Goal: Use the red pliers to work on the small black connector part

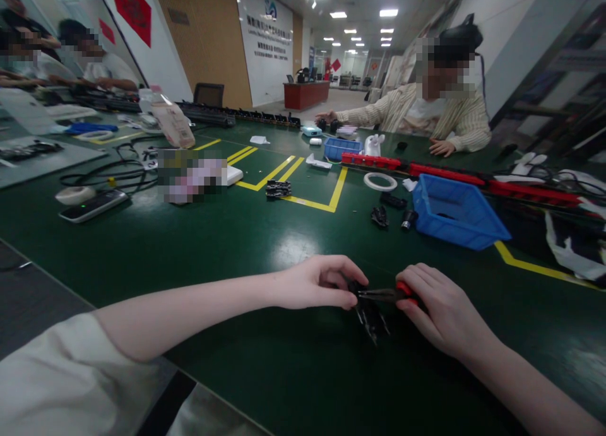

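My left hand (319, 281) is closed in a pinch on a small black part with thin prongs (370, 315) that hang down towards the green table (246, 234). My right hand (438, 306) is wrapped round the red handles of a pair of pliers (389, 293). The dark jaws of the pliers point left and meet the black part between my two hands. Both hands hover just over the near part of the table.
A blue bin (455, 212) stands to the right beyond my hands, with small black parts (379, 216) and a white tape ring (380, 182) near it. Red rails (445, 173) cross the table. A person in a striped shirt (428, 117) sits opposite. A phone (92, 206) and cables lie left.
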### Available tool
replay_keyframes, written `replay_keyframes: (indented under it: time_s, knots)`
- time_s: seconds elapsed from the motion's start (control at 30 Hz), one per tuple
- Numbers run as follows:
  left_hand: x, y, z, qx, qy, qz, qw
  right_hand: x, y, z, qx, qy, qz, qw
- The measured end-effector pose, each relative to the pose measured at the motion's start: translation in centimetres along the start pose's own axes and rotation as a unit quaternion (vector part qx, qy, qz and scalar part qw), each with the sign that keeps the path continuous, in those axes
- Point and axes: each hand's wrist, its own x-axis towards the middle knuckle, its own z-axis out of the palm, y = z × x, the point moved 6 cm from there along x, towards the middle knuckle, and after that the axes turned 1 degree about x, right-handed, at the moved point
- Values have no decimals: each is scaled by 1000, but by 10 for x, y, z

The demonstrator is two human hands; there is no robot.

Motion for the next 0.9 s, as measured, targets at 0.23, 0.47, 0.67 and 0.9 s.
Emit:
replay_keyframes:
  time_s: [0.23,0.47,0.67,0.9]
  knots:
    - [6,-6,20,-24,10,-27,999,5,7,2,11,-15,56,998]
    - [16,2,21,145,90,37,985,9,11,2,-15,2,81,997]
    - [37,5,13,202,99,43,974,5,28,-1,-51,14,110,992]
    - [32,13,13,279,46,15,959,3,28,2,-37,-19,105,994]
